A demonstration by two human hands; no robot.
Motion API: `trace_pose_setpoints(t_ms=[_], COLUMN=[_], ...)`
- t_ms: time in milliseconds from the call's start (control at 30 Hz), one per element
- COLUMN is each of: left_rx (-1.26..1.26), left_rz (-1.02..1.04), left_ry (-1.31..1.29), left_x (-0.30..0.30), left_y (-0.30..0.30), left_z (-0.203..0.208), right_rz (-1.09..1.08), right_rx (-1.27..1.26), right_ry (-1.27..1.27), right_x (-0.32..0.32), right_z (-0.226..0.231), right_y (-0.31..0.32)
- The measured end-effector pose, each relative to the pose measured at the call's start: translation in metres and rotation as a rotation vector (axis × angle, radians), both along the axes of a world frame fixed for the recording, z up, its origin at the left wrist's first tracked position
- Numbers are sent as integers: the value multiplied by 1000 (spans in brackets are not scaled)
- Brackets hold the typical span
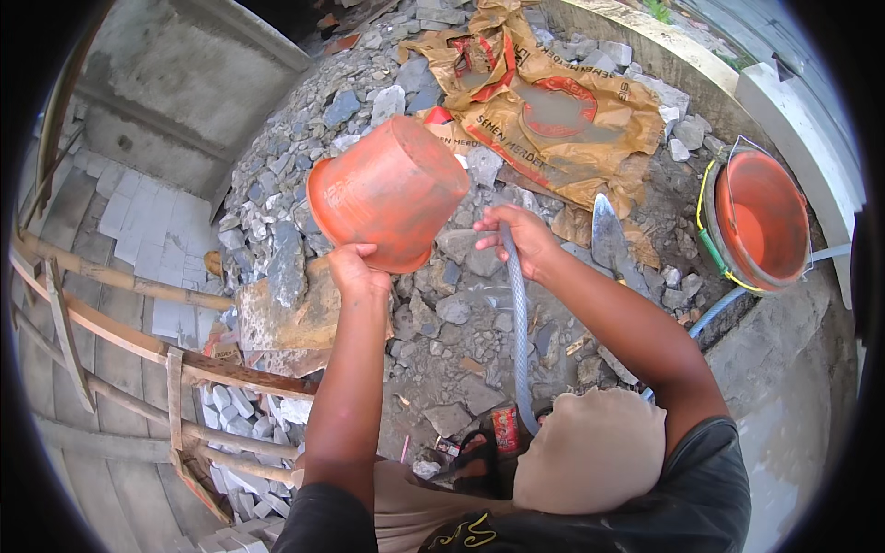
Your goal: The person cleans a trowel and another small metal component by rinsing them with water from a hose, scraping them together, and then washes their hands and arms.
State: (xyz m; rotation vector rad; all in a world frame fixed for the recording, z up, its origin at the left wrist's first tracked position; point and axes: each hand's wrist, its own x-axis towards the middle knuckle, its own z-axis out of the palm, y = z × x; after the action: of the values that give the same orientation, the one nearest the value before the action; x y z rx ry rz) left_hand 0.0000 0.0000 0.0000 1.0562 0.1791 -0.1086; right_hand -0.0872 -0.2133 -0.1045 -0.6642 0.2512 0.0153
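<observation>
My left hand [358,269] grips an orange plastic bucket [392,189] near its lower side, thumb against the outer wall. The bucket is tipped over in the air, its base toward the upper right and its rim to the left, so its inside is hidden. Held up in my right hand [518,241] is a translucent blue-grey braided hose [519,323], which hangs down toward my knee. That hand's fingertips point toward the bucket, a little apart from it. A trowel [607,232] with a grey blade lies to the right of my right hand.
Rubble [341,111] covers the ground. A torn brown paper cement sack [599,138] lies ahead, with greyish wet material on it. Another orange bucket [761,221] with a wire handle stands at right beside a low wall [802,129]. Wooden poles [138,341] cross the left side.
</observation>
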Motion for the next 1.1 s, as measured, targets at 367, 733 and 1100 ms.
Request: trace_pose_setpoints(t_ms=[367, 733, 1100], left_rx=[55, 364, 1357], left_rz=[52, 0, -271], left_ry=[22, -284, -1492], left_x=[-17, -49, -81], left_y=[-11, -55, -94], left_z=[-8, -5, -1], right_rz=[-175, -385, -582], right_rx=[241, -694, -298], right_ry=[31, 585, 126], right_x=[5, 7, -71], right_z=[34, -83, 98], right_y=[-8, 3, -34])
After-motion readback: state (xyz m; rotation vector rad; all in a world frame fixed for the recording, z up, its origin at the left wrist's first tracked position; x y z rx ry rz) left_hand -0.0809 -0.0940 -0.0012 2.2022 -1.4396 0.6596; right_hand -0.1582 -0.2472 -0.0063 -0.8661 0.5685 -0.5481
